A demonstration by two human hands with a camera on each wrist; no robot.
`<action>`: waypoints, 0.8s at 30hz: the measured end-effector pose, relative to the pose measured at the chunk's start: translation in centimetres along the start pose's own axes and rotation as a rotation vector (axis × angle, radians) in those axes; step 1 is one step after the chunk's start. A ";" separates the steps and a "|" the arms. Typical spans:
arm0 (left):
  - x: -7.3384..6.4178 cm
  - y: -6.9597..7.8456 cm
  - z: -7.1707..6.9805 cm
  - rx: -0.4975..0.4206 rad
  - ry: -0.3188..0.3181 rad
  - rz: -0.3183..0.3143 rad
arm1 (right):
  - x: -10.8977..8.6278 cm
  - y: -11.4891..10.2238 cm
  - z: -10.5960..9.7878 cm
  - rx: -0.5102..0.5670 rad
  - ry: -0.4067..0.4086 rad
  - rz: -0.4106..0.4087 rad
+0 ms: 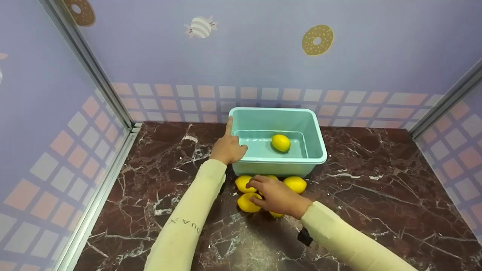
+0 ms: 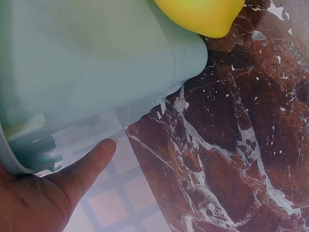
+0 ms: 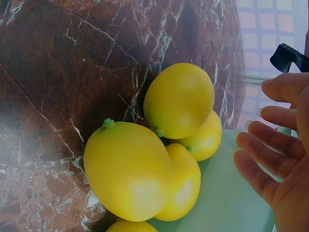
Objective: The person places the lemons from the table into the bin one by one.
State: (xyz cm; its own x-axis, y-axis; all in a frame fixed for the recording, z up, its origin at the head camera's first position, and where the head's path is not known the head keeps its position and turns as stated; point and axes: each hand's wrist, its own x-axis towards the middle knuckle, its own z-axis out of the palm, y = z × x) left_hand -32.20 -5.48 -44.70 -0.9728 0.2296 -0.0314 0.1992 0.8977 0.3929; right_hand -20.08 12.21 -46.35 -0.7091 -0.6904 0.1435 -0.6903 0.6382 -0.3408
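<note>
A light green plastic bin (image 1: pixel 278 168) stands against the back wall with one lemon (image 1: pixel 281 143) inside. At its left rim, my left hand (image 1: pixel 228 148) holds the bin's edge, the index finger pointing along it and the thumb over the inner side. In the left wrist view a straight finger (image 2: pixel 91 166) shows outside the wall. My right hand (image 1: pixel 276 195) hovers over several lemons (image 1: pixel 295 185) in front of the bin, fingers loosely bent. Nothing lies in its palm in the right wrist view, where the fingers (image 3: pixel 268 145) are apart from the clustered lemons (image 3: pixel 128 169).
The dark red marbled tabletop (image 1: pixel 158 169) spreads to both sides of the bin. A purple patterned wall (image 1: pixel 256 56) rises right behind it, with side panels at left and right. A black strap piece (image 1: pixel 305 237) hangs under the right wrist.
</note>
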 end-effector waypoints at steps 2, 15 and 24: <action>0.0 0.0 0.0 0.002 0.000 -0.002 | 0.0 0.0 0.1 -0.014 -0.004 0.003; -0.1 0.1 0.0 -0.027 0.008 0.005 | 0.0 0.0 1.0 -0.038 -0.027 0.018; -0.1 0.0 0.0 -0.020 0.009 0.010 | -0.1 -0.2 1.6 -0.045 -0.045 0.022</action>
State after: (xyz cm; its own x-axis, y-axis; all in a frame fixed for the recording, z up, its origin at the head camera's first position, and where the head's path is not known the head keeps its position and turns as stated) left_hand -32.15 -5.51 -44.70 -0.9717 0.2353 -0.0191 0.2069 0.8877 0.4112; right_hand -19.65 11.59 -47.76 -0.7178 -0.6898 0.0945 -0.6811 0.6675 -0.3009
